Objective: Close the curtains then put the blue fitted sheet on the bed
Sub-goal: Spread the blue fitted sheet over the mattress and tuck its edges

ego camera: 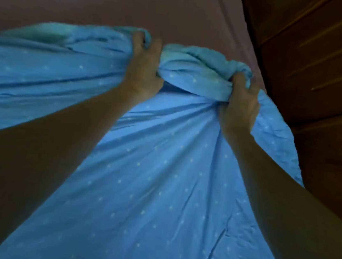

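Both hands clench the bunched edge of the blue fitted sheet (160, 171): the left hand (144, 68) with fingers curled into a gathered fold, the right hand (241, 103) gripping the next bunch beside it. Both bare forearms stretch forward. The white-dotted sheet spreads toward the camera over the mauve mattress (117, 0). Dark wooden panelling (324, 62) runs along the right, in dim light.

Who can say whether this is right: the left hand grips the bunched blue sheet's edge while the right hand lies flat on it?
Not quite. The head view shows the right hand also gripping the bunched edge of the blue fitted sheet, like the left hand.
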### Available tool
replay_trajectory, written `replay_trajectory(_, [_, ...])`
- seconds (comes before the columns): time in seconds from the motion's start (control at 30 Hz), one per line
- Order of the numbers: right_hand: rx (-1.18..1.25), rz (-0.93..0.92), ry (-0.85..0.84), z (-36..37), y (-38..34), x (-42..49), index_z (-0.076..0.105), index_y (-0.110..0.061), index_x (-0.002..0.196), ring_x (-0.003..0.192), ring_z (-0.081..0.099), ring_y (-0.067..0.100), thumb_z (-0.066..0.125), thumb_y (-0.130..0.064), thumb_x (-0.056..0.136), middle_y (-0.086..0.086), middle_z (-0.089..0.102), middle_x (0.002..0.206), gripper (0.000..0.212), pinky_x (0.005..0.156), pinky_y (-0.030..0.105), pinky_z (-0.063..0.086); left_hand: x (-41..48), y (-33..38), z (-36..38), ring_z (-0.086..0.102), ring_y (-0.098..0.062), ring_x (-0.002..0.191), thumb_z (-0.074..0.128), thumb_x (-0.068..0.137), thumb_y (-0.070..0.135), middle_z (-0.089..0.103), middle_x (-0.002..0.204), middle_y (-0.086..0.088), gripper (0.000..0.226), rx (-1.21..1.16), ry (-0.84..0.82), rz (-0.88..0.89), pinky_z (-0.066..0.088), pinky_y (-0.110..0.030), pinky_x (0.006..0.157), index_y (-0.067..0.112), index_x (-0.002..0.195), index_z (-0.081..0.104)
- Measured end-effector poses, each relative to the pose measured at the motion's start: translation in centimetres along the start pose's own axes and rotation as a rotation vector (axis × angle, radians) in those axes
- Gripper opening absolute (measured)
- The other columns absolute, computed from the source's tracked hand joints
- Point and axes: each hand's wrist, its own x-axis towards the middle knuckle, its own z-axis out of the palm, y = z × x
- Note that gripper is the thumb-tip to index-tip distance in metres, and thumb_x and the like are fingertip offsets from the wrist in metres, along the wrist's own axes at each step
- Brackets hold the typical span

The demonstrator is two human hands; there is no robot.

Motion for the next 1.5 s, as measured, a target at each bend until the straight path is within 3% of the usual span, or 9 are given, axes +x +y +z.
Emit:
replay_trajectory(0.13, [0.042,0.008,-0.389,2.7,2.2,-2.6,0.027,-0.028,0.145,0.120,0.045,0.045,0.053,-0.007,0.081,0.022,0.019,0.147,0.072,0.098,0.048,0.042,-2.9,-2.2,1.9,0.032,-0.037,0.135,0.061,0.081,0.003,-0.011,0.152,-0.027,0.089,-0.050,-0.456,-0.081,0.034,-0.032,0.103,0.023,0.150,0.008])
replay_trajectory(0.23, [0.129,-0.015,-0.293,1.3,1.9,-3.7,0.020,-0.033,0.149,0.133,0.032,0.044,0.055,-0.004,0.081,0.024,0.003,0.154,0.081,0.098,0.049,0.043,-5.2,-0.3,2.0,0.057,-0.039,0.107,0.060,0.082,0.003,-0.012,0.156,-0.018,0.091,-0.011,-0.250,-0.026,0.052,-0.041,0.080,0.028,0.151,0.007])
replay_trajectory(0.37, [0.266,-0.256,-0.051,-0.4,-0.5,-10.8,0.035,-0.026,0.145,0.139,0.025,0.034,0.053,-0.014,0.091,0.018,0.019,0.152,0.059,0.107,0.051,0.034,-11.1,2.5,1.4,0.047,-0.035,0.118,0.060,0.080,0.015,0.023,0.151,-0.016,0.065,0.060,0.041,-0.025,0.043,-0.046,0.096,0.018,0.140,0.036])
replay_trajectory(0.53, [-0.150,-0.215,-0.510,4.3,0.2,-11.7,0.013,-0.054,0.143,0.143,-0.003,0.043,0.039,-0.070,0.083,-0.003,0.000,0.160,0.067,0.101,0.077,0.010,-16.9,-2.5,2.6,0.032,-0.038,0.135,0.037,0.082,0.052,0.033,0.151,-0.006,0.061,0.337,-0.287,-0.089,0.020,-0.074,0.097,0.028,0.138,0.043])
replay_trajectory(0.77, [-0.214,-0.051,-0.742,5.7,-0.4,-3.4,0.001,-0.061,0.139,0.141,-0.018,0.042,0.031,-0.077,0.082,-0.015,-0.006,0.158,0.066,0.100,0.077,-0.004,-5.5,-6.9,3.9,0.006,-0.030,0.142,0.026,0.096,0.050,0.007,0.156,0.009,0.056,0.275,-0.535,-0.274,0.004,-0.081,0.096,0.042,0.148,0.007])
replay_trajectory(1.0, [-0.109,-0.270,-0.192,4.3,-2.8,-11.0,0.052,-0.026,0.132,0.132,0.033,0.039,0.049,-0.037,0.090,0.008,0.039,0.147,0.044,0.104,0.059,0.029,-13.7,-8.5,-0.6,0.053,-0.044,0.100,0.056,0.083,0.009,0.043,0.126,-0.024,0.066,0.435,-0.132,-0.254,0.045,-0.051,0.076,0.009,0.143,0.030])
replay_trajectory(1.13, [-0.051,-0.422,-0.185,5.4,-5.4,-11.2,0.047,-0.023,0.137,0.108,0.050,0.034,0.049,-0.022,0.091,0.011,0.047,0.137,0.046,0.084,0.044,0.045,-11.3,-8.8,-1.4,0.058,-0.047,0.098,0.050,0.092,0.014,0.055,0.116,-0.027,0.071,0.355,-0.216,-0.420,0.045,-0.051,0.080,0.009,0.148,0.007])
replay_trajectory(1.33, [-0.139,-0.223,-0.616,7.5,-9.0,-5.4,0.023,-0.031,0.144,0.107,0.054,0.037,0.049,-0.025,0.094,0.017,0.051,0.121,0.057,0.081,0.042,0.044,-8.8,-9.9,-1.8,0.052,-0.048,0.106,0.049,0.090,0.007,0.056,0.113,-0.031,0.044,0.301,-0.243,-0.450,0.043,-0.051,0.086,0.004,0.132,0.038])
replay_trajectory(1.5, [-0.058,-0.259,-0.346,8.4,-10.1,-4.9,0.042,-0.018,0.134,0.106,0.056,0.039,0.045,-0.012,0.095,0.019,0.061,0.114,0.040,0.079,0.043,0.046,-7.4,-10.7,-2.6,0.058,-0.048,0.094,0.042,0.091,0.003,0.061,0.102,-0.031,0.042,0.361,-0.018,-0.254,0.043,-0.052,0.077,0.002,0.133,0.038])
